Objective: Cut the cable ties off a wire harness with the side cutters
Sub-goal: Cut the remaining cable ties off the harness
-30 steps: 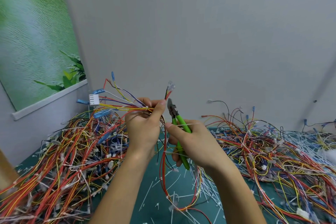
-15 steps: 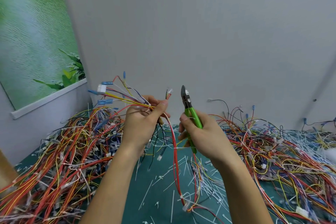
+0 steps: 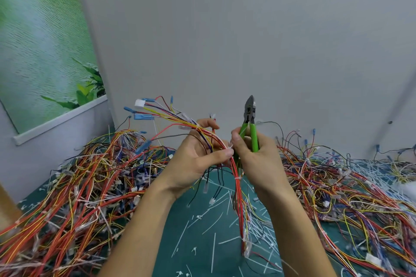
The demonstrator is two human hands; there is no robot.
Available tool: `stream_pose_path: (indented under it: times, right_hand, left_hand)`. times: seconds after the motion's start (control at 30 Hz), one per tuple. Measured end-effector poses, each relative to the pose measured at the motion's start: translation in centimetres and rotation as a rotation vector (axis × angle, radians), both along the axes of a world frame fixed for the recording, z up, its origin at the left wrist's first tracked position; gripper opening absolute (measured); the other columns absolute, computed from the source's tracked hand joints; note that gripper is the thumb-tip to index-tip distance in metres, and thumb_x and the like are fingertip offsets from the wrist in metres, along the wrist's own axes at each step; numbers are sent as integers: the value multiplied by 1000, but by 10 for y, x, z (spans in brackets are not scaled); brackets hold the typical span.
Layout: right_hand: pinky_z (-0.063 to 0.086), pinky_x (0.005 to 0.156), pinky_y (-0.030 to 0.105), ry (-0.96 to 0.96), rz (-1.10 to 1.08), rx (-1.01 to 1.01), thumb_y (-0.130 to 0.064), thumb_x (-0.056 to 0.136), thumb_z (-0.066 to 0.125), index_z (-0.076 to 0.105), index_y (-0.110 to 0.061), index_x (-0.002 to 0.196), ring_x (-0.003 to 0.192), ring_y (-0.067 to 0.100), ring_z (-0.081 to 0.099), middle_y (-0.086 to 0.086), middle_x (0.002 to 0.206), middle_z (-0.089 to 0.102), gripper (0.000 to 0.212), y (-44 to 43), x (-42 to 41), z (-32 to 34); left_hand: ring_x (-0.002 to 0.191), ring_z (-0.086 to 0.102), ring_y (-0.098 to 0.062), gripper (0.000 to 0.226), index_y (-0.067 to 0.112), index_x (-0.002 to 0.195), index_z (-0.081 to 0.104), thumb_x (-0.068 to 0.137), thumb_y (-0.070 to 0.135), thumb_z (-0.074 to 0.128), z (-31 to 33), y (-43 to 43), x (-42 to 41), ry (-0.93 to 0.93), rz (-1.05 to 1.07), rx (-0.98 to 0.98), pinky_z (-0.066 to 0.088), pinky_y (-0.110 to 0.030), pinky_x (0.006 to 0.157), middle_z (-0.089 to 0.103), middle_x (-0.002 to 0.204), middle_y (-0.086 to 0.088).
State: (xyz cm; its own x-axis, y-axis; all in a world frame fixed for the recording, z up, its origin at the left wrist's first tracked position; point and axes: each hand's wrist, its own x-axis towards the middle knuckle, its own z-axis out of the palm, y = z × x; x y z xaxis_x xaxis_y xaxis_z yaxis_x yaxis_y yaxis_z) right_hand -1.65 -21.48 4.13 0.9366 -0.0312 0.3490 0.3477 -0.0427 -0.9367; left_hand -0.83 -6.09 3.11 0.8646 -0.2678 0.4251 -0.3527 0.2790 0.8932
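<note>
My left hand (image 3: 195, 159) grips a wire harness (image 3: 238, 189) of red, yellow and purple wires raised above the table. Its blue and white connectors (image 3: 140, 104) fan out up and left, and its tail hangs down to the mat. My right hand (image 3: 256, 159) holds green-handled side cutters (image 3: 250, 123) upright, jaws pointing up and nearly closed, clear of the wires. The right thumb meets the left thumb at a white cable tie (image 3: 230, 146) on the bundle. Another white tie (image 3: 237, 177) sits lower on the harness.
Heaps of coloured harnesses lie at the left (image 3: 74, 198) and right (image 3: 342, 186) of the green cutting mat (image 3: 202, 243). Several cut white tie pieces (image 3: 213, 231) litter the mat. A grey wall (image 3: 247, 40) stands close behind, and a green poster (image 3: 40, 40) at the left.
Both hands have come together, the right thumb now touching the bundle next to the left thumb. The left hand slid along the harness. The cutters stay upright.
</note>
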Motion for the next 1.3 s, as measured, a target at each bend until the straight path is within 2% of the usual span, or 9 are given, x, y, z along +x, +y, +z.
stream_pose_path:
  times: [0.1, 0.3, 0.47, 0.6, 0.7, 0.87, 1.03, 1.17, 1.3]
  right_hand:
    - [56, 67, 28, 22, 7, 67, -16, 103, 61, 68, -13, 104, 71, 9, 65, -1, 78, 68, 8, 0, 1, 0]
    - [54, 62, 19, 17, 3, 117, -13, 102, 63, 67, -14, 106, 69, 6, 67, 3, 81, 69, 6, -1, 0, -1]
    - [57, 67, 27, 4, -30, 114, -13, 102, 63, 63, -17, 111, 69, 7, 66, 6, 85, 66, 10, 1, 2, -2]
    - [54, 59, 17, -19, 14, 206, -5, 101, 61, 58, -22, 111, 61, 3, 64, 6, 81, 63, 20, 1, -1, 0]
    - [54, 59, 17, -26, 42, 272, 0, 101, 58, 56, -19, 115, 62, 5, 64, 10, 83, 62, 23, 0, 0, 1]
    - [54, 60, 23, -19, 68, 342, 5, 101, 57, 56, -18, 111, 63, 11, 64, -2, 73, 65, 25, 2, 4, -3]
    - [56, 64, 25, -5, 76, 348, 4, 100, 59, 60, -21, 106, 67, 14, 65, -1, 75, 65, 26, 1, 8, -6]
    - [57, 61, 26, 71, 128, 369, 3, 99, 61, 58, -15, 107, 63, 15, 65, 0, 69, 66, 19, -4, 9, -4]
    - [53, 52, 25, 192, 295, 385, -8, 99, 64, 58, -10, 103, 66, 21, 63, 8, 74, 62, 7, -13, 9, 1]
  left_hand:
    - [74, 65, -16, 45, 19, 120, 45, 86, 1, 69, 0, -2, -1, 8, -7, 5, 53, -25, 72, 67, 82, -7]
    - [87, 62, -27, 41, 18, 118, 42, 88, 4, 66, 1, -3, -2, -24, 3, 11, 55, -32, 84, 64, 92, -10]
    - [75, 54, -17, 35, 17, 112, 40, 90, -1, 61, 1, -10, -4, -64, 19, -11, 50, -24, 69, 60, 86, -4]
    - [76, 54, -14, 33, 19, 108, 41, 91, -4, 57, 0, -13, -5, -105, 28, 4, 49, -21, 71, 58, 86, -3]
    - [79, 53, -16, 31, 18, 105, 40, 92, -6, 55, 0, -14, -5, -124, 5, 7, 49, -21, 73, 56, 87, -2]
    - [84, 53, -15, 30, 19, 100, 41, 91, -7, 54, 1, -16, -7, -157, 15, 36, 49, -25, 78, 54, 87, -1]
    - [85, 54, -17, 28, 15, 100, 41, 91, -7, 56, 4, -13, -10, -158, 17, 56, 51, -26, 80, 54, 89, -5]
    - [68, 45, -21, 22, 15, 100, 46, 89, 3, 61, 10, -4, -13, -52, 3, 66, 40, -25, 60, 57, 90, -7]
    - [60, 44, -16, 19, 13, 102, 51, 92, 4, 66, 12, 9, -10, -28, 48, 87, 37, -27, 56, 60, 92, -9]
